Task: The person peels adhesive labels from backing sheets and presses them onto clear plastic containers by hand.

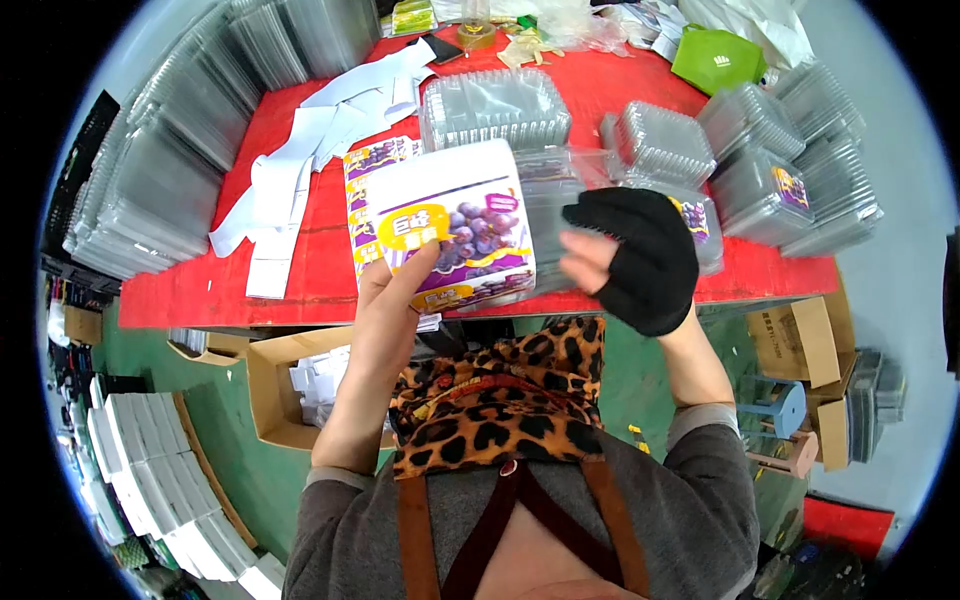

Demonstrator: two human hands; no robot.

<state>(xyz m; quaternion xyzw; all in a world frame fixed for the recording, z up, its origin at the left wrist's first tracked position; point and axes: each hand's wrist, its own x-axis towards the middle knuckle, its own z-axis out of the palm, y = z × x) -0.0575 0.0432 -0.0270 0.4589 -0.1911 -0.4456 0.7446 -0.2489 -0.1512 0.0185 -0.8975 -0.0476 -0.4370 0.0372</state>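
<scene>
Item, left hand [395, 290]: bare, clamped on a grape-print label bundle [455, 225], thumb across the printed face, fingers beneath. Whether roll or stack we cannot tell. The bundle stands above the near part of the red tabletop [760, 285], white blank area uppermost.

Item, right hand [640, 260]: black glove with bare fingertips, close to the bundle's right side. Its fingers curl loosely; whether they pinch anything we cannot tell.

Item, clear plastic container [565, 180]: partly hidden behind bundle and glove.

Item, strip of grape labels [360, 215]: at the bundle's left edge.

Item, labelled clear box [702, 230]: beyond the glove, partly covered by it. Another labelled box [790, 187] leans among the stacks to the right.

Handling notes: we judge the bundle best kept steady in the left hand, thumb off the label's edge so that a corner can be lifted. We would use the bare fingertips for peeling, since glove fabric may snag on adhesive, and smooth any label from its middle outward to avoid creases.
</scene>
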